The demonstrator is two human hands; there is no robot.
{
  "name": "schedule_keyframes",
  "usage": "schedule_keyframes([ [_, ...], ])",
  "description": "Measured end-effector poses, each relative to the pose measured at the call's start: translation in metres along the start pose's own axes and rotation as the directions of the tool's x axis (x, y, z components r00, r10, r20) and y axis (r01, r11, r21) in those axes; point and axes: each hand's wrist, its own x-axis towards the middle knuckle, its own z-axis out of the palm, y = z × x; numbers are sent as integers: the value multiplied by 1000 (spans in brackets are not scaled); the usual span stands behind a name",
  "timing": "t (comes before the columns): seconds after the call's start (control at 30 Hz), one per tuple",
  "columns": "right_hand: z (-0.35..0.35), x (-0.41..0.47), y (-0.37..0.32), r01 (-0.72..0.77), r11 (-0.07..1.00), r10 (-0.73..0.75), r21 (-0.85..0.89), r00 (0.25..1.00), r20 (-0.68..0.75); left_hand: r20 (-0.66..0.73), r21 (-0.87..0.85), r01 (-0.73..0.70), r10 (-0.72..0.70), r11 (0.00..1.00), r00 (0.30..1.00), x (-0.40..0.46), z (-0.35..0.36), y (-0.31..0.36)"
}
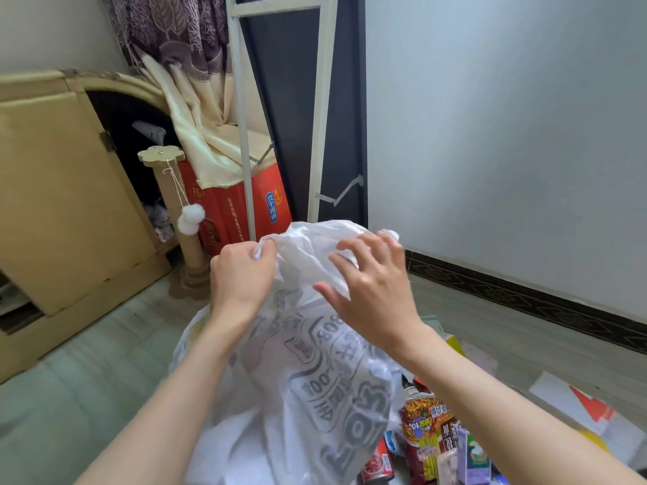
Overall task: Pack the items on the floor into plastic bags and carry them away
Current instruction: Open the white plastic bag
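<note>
Nearest, at lower right on the floor: red snack pouch (pixel 425 439), small purple carton (pixel 472 458). White printed plastic bag (pixel 297 372) held up between both arms. Left hand (pixel 241 274) pinching its top edge; right hand (pixel 367 285) spread wide, fingers straight, touching the plastic.

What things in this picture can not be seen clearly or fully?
- Contents of the white plastic bag, head view: its printed, cloudy film hides them.
- Snack packets on the floor: partly behind the bag and the right forearm, cut by the bottom edge.
- Grip of the right hand: the fingers spread over the bag, their contact unclear.
- Inside of the cabinet: too dark.
</note>
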Motion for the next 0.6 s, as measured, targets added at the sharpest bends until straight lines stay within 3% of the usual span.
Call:
schedule_keyframes([
  [0.1,10,-4,7,1,1000,-3,18,989,146,75,-169,-6,19,986,997,1,-4,-2],
  [0.2,12,-5,20,-78,997,77,-4,973,216,156,-392,93,-33,915,987,4,-11,-6],
  [0.47,10,-7,41,-317,934,266,164,924,275,299,-544,361,-227,758,927,7,-21,-18],
  [0.53,15,-7,47,-474,833,387,286,868,311,295,-515,400,-282,758,913,10,-21,-23],
  [0.6,14,-6,56,-683,575,499,451,730,468,275,-508,467,-377,724,884,15,-24,-35],
])
